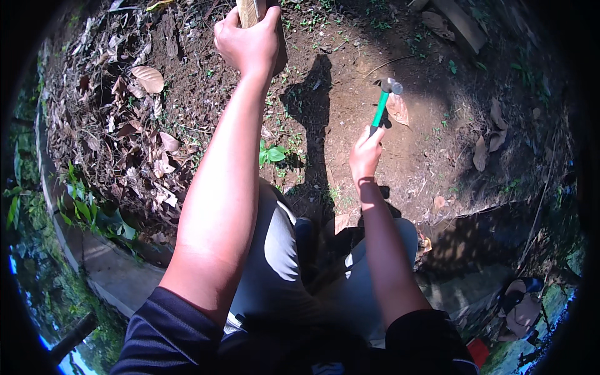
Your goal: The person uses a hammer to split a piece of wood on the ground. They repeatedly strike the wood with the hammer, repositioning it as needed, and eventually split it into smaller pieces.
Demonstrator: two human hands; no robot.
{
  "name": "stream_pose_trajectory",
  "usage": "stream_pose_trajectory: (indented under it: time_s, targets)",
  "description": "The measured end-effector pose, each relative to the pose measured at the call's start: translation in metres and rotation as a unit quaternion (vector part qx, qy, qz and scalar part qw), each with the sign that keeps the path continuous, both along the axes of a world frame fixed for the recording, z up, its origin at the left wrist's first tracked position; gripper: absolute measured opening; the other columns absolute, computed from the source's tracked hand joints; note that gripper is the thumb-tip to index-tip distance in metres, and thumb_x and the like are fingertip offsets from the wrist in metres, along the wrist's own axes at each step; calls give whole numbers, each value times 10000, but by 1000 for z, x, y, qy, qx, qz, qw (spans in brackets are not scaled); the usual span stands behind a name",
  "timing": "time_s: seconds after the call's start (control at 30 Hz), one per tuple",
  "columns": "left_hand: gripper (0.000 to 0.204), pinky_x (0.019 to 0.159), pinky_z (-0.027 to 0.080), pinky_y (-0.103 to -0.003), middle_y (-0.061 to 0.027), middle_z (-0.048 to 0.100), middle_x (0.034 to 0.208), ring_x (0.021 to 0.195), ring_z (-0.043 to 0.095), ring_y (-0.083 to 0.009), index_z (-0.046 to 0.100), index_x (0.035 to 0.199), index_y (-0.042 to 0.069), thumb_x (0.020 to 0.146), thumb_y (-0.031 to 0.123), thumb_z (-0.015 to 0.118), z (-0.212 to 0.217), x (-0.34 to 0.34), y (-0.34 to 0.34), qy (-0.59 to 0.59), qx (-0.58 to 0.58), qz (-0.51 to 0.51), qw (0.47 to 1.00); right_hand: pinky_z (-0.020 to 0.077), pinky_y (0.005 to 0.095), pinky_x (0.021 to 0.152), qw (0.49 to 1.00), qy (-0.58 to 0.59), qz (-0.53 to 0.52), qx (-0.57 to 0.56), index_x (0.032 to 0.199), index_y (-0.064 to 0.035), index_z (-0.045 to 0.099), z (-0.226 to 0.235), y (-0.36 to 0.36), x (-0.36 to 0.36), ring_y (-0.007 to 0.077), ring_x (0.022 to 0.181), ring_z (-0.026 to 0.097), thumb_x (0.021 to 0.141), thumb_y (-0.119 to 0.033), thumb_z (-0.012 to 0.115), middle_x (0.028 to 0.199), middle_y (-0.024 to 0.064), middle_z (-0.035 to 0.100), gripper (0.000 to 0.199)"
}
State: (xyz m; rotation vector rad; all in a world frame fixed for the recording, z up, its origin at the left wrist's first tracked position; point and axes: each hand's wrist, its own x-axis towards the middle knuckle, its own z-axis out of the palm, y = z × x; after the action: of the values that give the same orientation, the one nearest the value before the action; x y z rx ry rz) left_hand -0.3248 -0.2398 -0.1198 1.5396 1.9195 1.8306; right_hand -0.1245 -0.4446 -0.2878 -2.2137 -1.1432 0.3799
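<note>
At the top of the view, my left hand (249,40) is closed around a narrow piece of wood (250,11); its far end runs out of the picture. My right hand (366,153), lower and further right, grips a hammer (380,107) by its green and black handle. The metal head of the hammer points away from me, above the bare soil and close to a dry brown leaf (398,109). A clear gap lies between the hammer and the wood. My fingers partly hide both grips.
Dry leaves (150,79) litter the soil on the left. A small green plant (272,154) grows between my arms. At the upper right lies a wooden plank (461,25). A concrete edge (109,265) curves along the lower left. Sandals (522,306) appear to lie at the lower right.
</note>
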Motion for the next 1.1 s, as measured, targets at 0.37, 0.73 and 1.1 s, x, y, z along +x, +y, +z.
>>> stream_pose_trajectory:
  time_s: [0.37,0.73,1.1]
  targets:
    - [508,874,489,-426,-142,621,1021,926,631,-304,741,940,41,671,447,886,4,18,-7,-77,19,5,997,500,596,624,997,-25,17,-76,1102,-60,424,-8,-3,-9,488,771,661,1057,-307,426,758,271,663,251]
    - [537,909,480,-431,-163,613,1050,973,624,-320,740,1002,46,647,431,863,3,16,-5,-42,-13,26,999,498,589,609,992,-62,61,-95,1085,-40,430,-18,-10,3,492,762,666,1044,-317,457,783,270,675,281]
    - [585,929,472,-433,-160,598,1075,999,616,-315,716,1023,23,643,435,880,6,18,-4,-101,13,54,993,505,576,597,991,-5,64,-118,1074,-59,440,5,1,-23,495,749,657,1048,-283,456,800,281,666,226]
